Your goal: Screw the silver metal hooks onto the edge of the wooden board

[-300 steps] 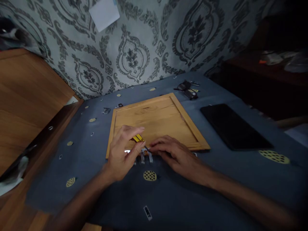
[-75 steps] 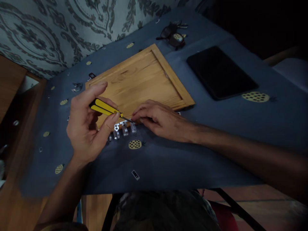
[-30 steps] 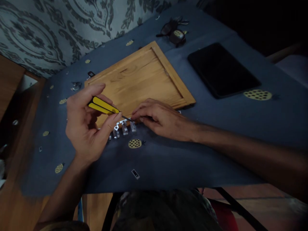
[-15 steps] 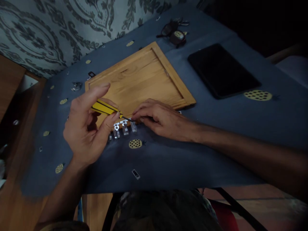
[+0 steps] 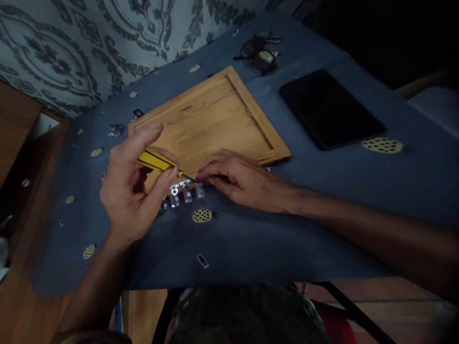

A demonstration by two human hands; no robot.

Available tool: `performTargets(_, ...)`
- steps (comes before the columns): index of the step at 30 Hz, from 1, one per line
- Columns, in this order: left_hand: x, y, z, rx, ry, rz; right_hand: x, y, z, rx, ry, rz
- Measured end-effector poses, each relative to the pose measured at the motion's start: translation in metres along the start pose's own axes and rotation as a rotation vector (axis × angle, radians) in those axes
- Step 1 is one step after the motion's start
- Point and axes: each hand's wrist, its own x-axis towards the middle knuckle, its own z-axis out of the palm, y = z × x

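A: How much room is there around the wooden panel (image 5: 215, 114)?

B: It lies flat on the cloth-covered table (image 5: 251, 258), well back from the near edge, with open cloth before it. More open cloth separates its right side from the black tablet (image 5: 332, 110). On the far left, the small metal piece (image 5: 115, 130) and the black buckle (image 5: 137, 113) sit near its corner; the buckle is closer.

A: And the hands?

B: The left hand (image 5: 129, 196) has its grip closed around the yellow screwdriver (image 5: 158, 160), thumb against the handle, forefinger raised. The right hand (image 5: 247, 184) is at the panel's near edge, fingertips bunched beside the shaft's end. I can't tell whether its grip is clamped on anything.

A: Count things for me.

B: One panel, one screwdriver, one tablet, one pair of dark glasses (image 5: 263, 59) beyond the panel. The hook strip (image 5: 174, 190) shows four hooks; the hands may cover more of it.

A: How do the main pieces look?

B: The panel is honey-coloured, with visible grain and a raised frame. The strip is shiny metal along its near edge, its curved hooks jutting over the blue cloth. The screwdriver's handle has black stripes; its thin shaft slants down to the strip's right part.
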Motion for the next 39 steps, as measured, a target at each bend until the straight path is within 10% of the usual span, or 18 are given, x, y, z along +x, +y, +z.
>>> performTargets(13, 0.0015, 0.0005, 0.0016, 0.065, 0.206, 0.010, 0.0023, 0.0011, 0.0012, 0.234, 0.165, 0.139)
performTargets(39, -0.0004, -0.0004, 0.0006, 0.056, 0.074, -0.082, 0.0009, 0.0020, 0.0016, 0.148, 0.144, 0.098)
